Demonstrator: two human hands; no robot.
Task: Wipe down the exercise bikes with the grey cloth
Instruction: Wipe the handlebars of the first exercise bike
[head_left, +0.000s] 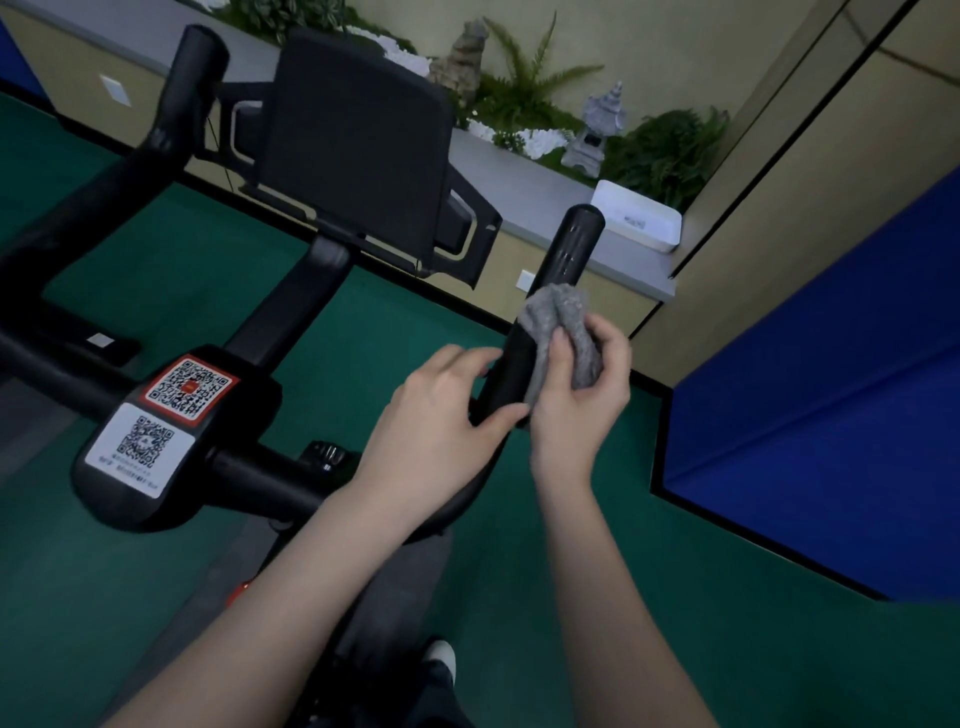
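Note:
A black exercise bike (291, 332) fills the left and middle, with a dark console screen (358, 140) and two upright handlebar grips. My right hand (582, 400) grips the bunched grey cloth (563, 327) and holds it against the right handlebar grip (566, 260), about halfway up. My left hand (441, 415) holds the lower part of that same grip, thumb on its near side. The left handlebar grip (187, 88) stands untouched at the upper left.
Two QR-code stickers (166, 415) sit on the handlebar hub. A grey ledge (519, 176) with plants, stone ornaments and a white tray (636, 215) runs behind the bike. Blue wall padding (831, 374) stands to the right. Green floor (675, 597) surrounds the bike.

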